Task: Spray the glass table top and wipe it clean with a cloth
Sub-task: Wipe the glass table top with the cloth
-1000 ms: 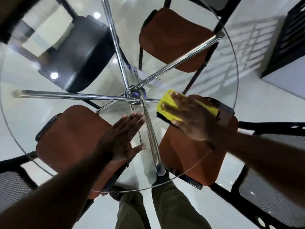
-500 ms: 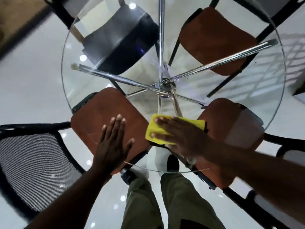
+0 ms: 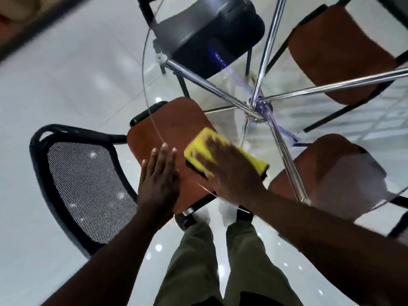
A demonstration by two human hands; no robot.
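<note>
On the glass table top (image 3: 220,100), left hand (image 3: 159,182) flat, right hand (image 3: 229,173) flat pressing yellow cloth (image 3: 199,149).

A clear glass tabletop (image 3: 223,93) fills the upper right of the frame, smooth and glossy. Under it cross polished chrome metal rods (image 3: 205,82), mirror-bright. At centre lies a yellow cloth (image 3: 198,149), soft and matt. The rust-brown seat (image 3: 174,120) below looks like matt woven fabric. At left, a chair back (image 3: 88,186) of black mesh sits in a smooth black frame. The pale floor (image 3: 66,74) is highly glossy, reflecting lights. The olive trousers (image 3: 194,261) are matt cloth.
</note>
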